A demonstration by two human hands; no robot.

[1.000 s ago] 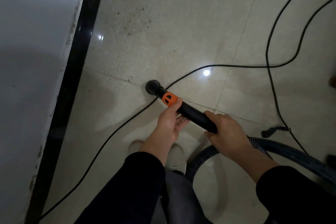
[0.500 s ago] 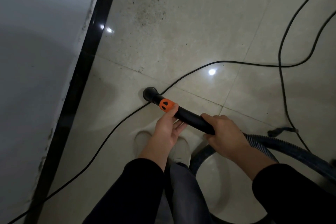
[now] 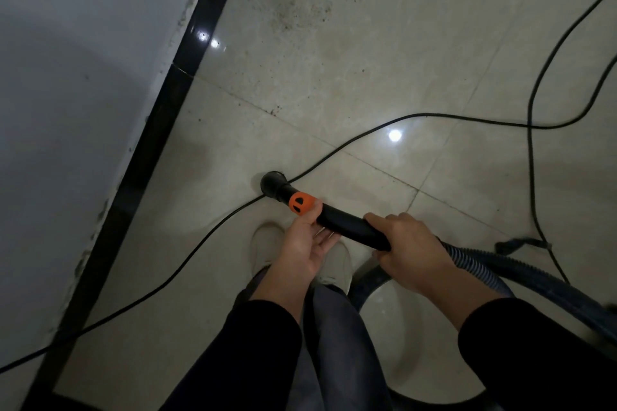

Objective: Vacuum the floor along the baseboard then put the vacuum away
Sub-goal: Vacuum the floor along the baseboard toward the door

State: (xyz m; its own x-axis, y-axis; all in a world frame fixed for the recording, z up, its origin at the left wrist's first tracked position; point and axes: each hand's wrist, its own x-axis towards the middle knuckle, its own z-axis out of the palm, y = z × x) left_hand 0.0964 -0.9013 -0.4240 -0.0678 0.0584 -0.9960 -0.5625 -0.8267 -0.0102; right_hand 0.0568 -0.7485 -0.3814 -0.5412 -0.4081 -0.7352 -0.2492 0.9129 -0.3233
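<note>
Nozzle [image 3: 274, 182] drawn back, right hand [image 3: 412, 250] gripping rear of wand [image 3: 347, 227], left hand [image 3: 302, 248] pinching its front

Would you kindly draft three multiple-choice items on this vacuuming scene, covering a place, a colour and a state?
1. Where is the speckled dirt?
A) under the shoe
B) ahead of the nozzle, near the baseboard
C) behind the hose
2. What colour is the band on the wand?
A) green
B) white
C) orange
3. What is the right hand doing?
A) gripping the wand
B) hanging idle
C) lifting the cord
Answers: 1 B, the specks lie beyond the nozzle, by the baseboard; 2 C, the band behind the nozzle is bright orange; 3 A, its fingers curl round the wand.
</note>
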